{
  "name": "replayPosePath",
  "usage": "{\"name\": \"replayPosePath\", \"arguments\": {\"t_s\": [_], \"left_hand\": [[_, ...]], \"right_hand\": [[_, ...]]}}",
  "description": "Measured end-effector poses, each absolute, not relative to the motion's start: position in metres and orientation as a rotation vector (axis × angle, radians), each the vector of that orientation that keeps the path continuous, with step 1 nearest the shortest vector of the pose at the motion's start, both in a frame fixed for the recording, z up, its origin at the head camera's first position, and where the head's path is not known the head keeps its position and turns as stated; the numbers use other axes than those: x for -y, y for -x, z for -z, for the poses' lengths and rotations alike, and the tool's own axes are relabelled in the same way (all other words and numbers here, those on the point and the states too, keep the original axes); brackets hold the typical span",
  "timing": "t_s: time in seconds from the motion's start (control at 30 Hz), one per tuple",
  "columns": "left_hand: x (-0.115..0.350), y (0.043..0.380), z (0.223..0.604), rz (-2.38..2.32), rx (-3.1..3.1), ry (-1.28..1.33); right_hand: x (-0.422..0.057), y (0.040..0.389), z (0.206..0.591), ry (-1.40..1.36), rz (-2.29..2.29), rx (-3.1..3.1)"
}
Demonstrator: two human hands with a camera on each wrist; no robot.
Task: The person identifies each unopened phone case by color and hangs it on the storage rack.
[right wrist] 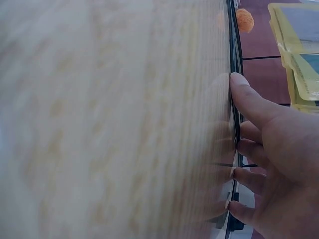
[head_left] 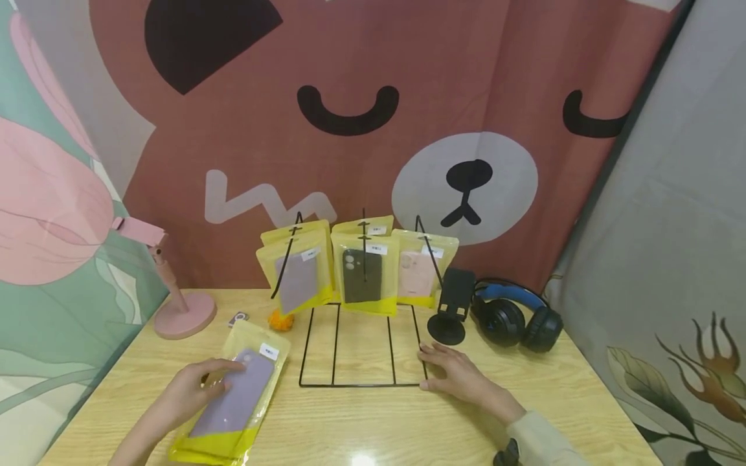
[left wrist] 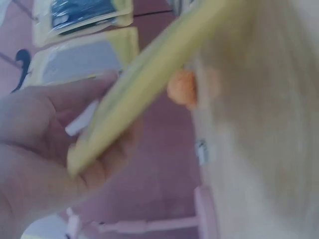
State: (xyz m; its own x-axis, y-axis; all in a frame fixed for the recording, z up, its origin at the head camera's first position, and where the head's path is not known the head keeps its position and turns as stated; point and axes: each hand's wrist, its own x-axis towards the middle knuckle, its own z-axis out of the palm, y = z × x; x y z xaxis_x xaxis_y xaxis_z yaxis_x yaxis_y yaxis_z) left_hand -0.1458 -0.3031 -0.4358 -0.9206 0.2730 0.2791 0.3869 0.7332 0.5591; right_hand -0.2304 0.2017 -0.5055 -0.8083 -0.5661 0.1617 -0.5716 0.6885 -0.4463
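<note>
In the head view my left hand [head_left: 186, 391] holds a clear-and-yellow zip pouch [head_left: 267, 382] with a purple phone case [head_left: 247, 398] inside and a white label near its top. The left wrist view shows this pouch [left wrist: 144, 84] edge-on, between thumb and fingers. My right hand [head_left: 460, 378] rests at the right side of a black wire rack's base [head_left: 361, 386], fingers spread and touching near the wire. Similar pouches hang from the rack's hooks: purple cases at left [head_left: 298, 278], a black case [head_left: 362, 278] in the middle, a pink case [head_left: 416, 272] at right.
A pink stand [head_left: 185, 317] is at the back left, beside a small purple gadget [head_left: 237, 318] and an orange fuzzy ball [head_left: 281, 320]. Right of the rack are a black phone stand [head_left: 457, 291] and blue-and-black headphones [head_left: 504, 320]. A curtain hangs behind the wooden table [head_left: 361, 427].
</note>
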Motion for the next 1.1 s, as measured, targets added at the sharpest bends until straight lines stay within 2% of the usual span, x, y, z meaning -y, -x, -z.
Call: {"name": "replayPosePath", "arguments": {"t_s": [0.27, 0.6, 0.87, 1.1], "left_hand": [[0.312, 0.127, 0.41, 1.034, 2.56, 0.878], [0.295, 0.102, 0.375, 1.177, 2.524, 0.865], [0.283, 0.109, 0.368, 1.366, 2.268, 1.009], [0.279, 0.115, 0.363, 1.33, 2.349, 0.932]], "right_hand": [[-0.202, 0.231, 0.506, -0.966, -0.765, 2.903], [-0.202, 0.231, 0.506, -0.967, -0.763, 2.895], [-0.202, 0.231, 0.506, -0.996, -0.774, 2.881], [-0.201, 0.23, 0.503, -1.01, -0.766, 2.869]]}}
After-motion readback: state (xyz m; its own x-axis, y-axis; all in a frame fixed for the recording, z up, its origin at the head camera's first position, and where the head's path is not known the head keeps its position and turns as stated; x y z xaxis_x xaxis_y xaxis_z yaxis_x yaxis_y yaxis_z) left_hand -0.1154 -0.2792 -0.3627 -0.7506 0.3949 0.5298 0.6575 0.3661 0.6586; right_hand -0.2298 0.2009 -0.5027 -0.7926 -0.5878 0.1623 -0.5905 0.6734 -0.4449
